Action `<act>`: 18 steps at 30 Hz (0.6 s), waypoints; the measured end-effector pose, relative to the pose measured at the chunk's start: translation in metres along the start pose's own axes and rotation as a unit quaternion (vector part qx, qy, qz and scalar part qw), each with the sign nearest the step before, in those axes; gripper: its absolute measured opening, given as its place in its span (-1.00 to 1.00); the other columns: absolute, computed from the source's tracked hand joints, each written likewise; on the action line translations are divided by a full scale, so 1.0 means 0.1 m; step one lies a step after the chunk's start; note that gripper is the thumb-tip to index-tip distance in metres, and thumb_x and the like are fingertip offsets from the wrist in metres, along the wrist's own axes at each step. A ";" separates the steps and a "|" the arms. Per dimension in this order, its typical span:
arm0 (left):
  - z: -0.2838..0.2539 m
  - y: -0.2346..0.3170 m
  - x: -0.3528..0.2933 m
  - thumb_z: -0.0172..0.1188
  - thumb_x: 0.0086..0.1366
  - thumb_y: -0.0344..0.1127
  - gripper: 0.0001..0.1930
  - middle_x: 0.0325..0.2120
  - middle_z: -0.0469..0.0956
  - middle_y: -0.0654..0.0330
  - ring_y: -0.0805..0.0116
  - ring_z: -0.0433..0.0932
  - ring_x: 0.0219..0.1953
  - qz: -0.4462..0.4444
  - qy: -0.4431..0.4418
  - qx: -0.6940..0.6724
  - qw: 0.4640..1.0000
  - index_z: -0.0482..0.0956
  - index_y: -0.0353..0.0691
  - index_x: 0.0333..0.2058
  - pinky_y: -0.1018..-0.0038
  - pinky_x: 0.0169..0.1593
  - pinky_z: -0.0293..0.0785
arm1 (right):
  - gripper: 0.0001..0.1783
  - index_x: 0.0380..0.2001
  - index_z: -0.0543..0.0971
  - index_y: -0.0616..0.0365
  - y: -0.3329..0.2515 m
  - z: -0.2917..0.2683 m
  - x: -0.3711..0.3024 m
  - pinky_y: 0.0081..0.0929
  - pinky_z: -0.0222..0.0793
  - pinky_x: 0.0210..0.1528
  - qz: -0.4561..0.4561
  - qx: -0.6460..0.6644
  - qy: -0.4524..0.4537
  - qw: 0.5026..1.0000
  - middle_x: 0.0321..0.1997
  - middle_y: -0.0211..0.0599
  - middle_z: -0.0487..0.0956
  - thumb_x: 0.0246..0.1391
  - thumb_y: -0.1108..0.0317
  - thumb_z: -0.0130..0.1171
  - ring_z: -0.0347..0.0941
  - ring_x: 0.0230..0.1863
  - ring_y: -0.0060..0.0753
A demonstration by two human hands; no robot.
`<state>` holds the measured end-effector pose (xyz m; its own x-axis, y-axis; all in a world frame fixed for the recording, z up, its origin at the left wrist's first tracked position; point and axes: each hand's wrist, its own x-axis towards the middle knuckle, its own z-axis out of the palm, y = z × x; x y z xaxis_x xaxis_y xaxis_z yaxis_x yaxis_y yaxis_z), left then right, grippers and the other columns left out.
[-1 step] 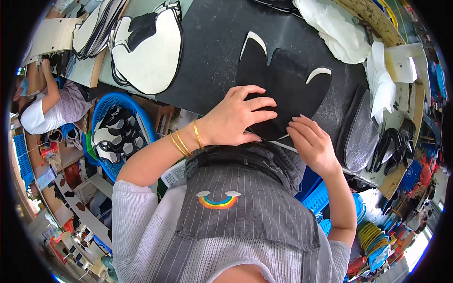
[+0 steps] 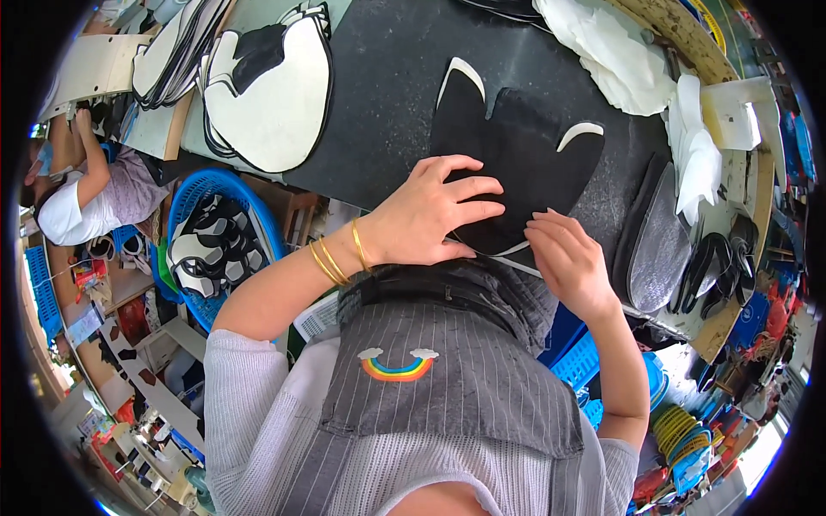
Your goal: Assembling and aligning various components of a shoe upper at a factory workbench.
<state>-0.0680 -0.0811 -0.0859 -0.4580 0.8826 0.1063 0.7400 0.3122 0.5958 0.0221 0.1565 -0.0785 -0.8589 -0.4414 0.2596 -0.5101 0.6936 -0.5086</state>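
A black, horseshoe-shaped shoe upper piece (image 2: 520, 159) lies on the dark worktop (image 2: 379, 103), with white showing at its two far tips. My left hand (image 2: 426, 211) rests on its near left part, fingers spread and thumb by the near edge. At the near right edge, my right hand (image 2: 572, 262) has its fingers pressed together and curled against the piece. Its thumb is hidden. Between the hands, a thin white strip (image 2: 514, 249) shows along the near edge.
White upper pieces with black edging (image 2: 275, 112) are stacked left. A blue basket (image 2: 182, 202) of black-and-white parts stands below. Crumpled white paper (image 2: 615, 64) lies far right, near a dark sole-shaped pad (image 2: 658, 249). Another person (image 2: 86, 185) works at far left.
My right fingertips have shifted very slightly to the right along the near edge, and a bit more of the white strip shows. My left hand stays in place.
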 end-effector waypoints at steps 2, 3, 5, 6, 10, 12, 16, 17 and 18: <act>-0.04 0.04 -0.01 0.41 -0.15 -0.16 -0.40 0.08 0.34 0.31 0.13 0.17 0.19 -0.001 -0.002 0.012 1.000 0.51 -0.02 -0.03 0.15 0.18 0.12 | -0.79 -0.35 0.53 0.29 -0.08 0.00 0.05 -0.29 0.46 -0.05 0.104 0.076 0.067 0.989 -0.26 -0.13 0.55 -0.16 0.64 0.20 0.51 -0.19 -0.11; -0.04 0.03 0.00 0.42 -0.16 -0.16 -0.40 0.08 0.34 0.31 0.13 0.17 0.20 -0.004 -0.007 0.016 1.000 0.51 -0.02 -0.04 0.15 0.18 0.13 | -0.79 -0.35 0.53 0.29 -0.07 0.00 0.05 -0.29 0.46 -0.05 0.103 0.076 0.067 0.989 -0.26 -0.13 0.55 -0.16 0.64 0.20 0.51 -0.19 -0.11; -0.03 0.01 0.02 0.42 -0.16 -0.16 -0.42 0.08 0.34 0.31 0.14 0.17 0.20 0.000 -0.009 0.004 1.000 0.53 -0.02 -0.06 0.16 0.18 0.13 | -0.82 -0.38 0.54 0.28 -0.02 -0.02 0.03 -0.28 0.45 -0.06 0.131 0.128 0.074 0.980 -0.27 -0.13 0.55 -0.16 0.64 0.20 0.50 -0.17 -0.09; -0.01 0.00 0.02 0.42 -0.16 -0.16 -0.44 0.09 0.33 0.31 0.14 0.17 0.20 0.003 -0.012 -0.010 1.000 0.54 -0.03 -0.08 0.17 0.18 0.13 | -0.81 -0.38 0.55 0.28 0.02 -0.04 0.01 -0.27 0.43 -0.04 0.074 0.128 0.036 0.988 -0.24 -0.13 0.54 -0.17 0.60 0.23 0.48 -0.13 -0.08; -0.24 -0.17 0.06 0.28 0.08 -0.20 -0.63 0.03 0.44 0.17 0.08 0.29 0.19 -0.001 0.047 -0.142 0.989 0.55 -0.14 -0.11 0.16 0.20 0.16 | -0.78 -0.33 0.57 0.28 0.15 -0.21 0.18 -0.24 0.38 0.03 0.027 0.114 0.000 0.993 -0.13 -0.10 0.52 -0.14 0.49 0.25 0.44 -0.05 -0.08; -0.34 -0.31 0.23 -0.01 0.34 -0.22 -0.68 0.08 0.42 0.14 0.16 0.27 0.21 -0.049 0.129 -0.151 0.979 0.49 -0.22 -0.01 0.18 0.25 0.10 | -0.65 -0.18 0.51 0.30 0.16 -0.09 0.59 -0.24 0.34 0.09 -0.025 0.076 0.003 0.997 -0.04 -0.03 0.49 -0.08 0.39 0.23 0.40 0.03 -0.04; -0.13 -0.58 0.38 -0.40 0.39 0.11 -0.37 0.29 0.09 0.12 0.25 -0.04 0.36 -0.094 0.035 0.070 0.992 0.16 -0.22 0.24 0.08 0.34 -0.29 | -0.16 0.11 0.31 0.38 0.06 0.32 0.87 -0.22 -0.18 0.40 -0.113 -0.109 -0.180 0.971 0.20 0.00 0.33 0.02 -0.19 -0.03 0.12 0.31 -0.14; -0.09 -0.61 0.34 -0.37 0.38 0.14 -0.34 0.30 0.08 0.13 0.24 -0.05 0.36 -0.079 0.049 0.124 0.988 0.15 -0.24 0.24 0.06 0.34 -0.27 | -0.08 0.13 0.30 0.37 -0.08 0.34 0.76 -0.22 -0.26 0.42 -0.106 -0.077 -0.193 0.972 0.25 -0.01 0.28 -0.01 -0.29 -0.08 0.05 0.36 -0.19; -0.11 -0.59 0.29 -0.35 0.37 0.16 -0.32 0.29 0.08 0.12 0.24 -0.04 0.36 -0.076 0.051 0.161 0.983 0.16 -0.26 0.24 0.05 0.33 -0.25 | -0.07 0.14 0.29 0.37 -0.22 0.35 0.63 -0.21 -0.26 0.42 -0.140 -0.034 -0.196 0.970 0.26 -0.01 0.26 -0.02 -0.29 -0.07 0.04 0.37 -0.18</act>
<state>-0.1307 -0.0776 -0.1093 -0.6098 0.7828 0.1243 0.7695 0.5471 0.3296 -0.0194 0.0938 -0.0800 -0.6093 -0.7919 0.0405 -0.7347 0.5446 -0.4045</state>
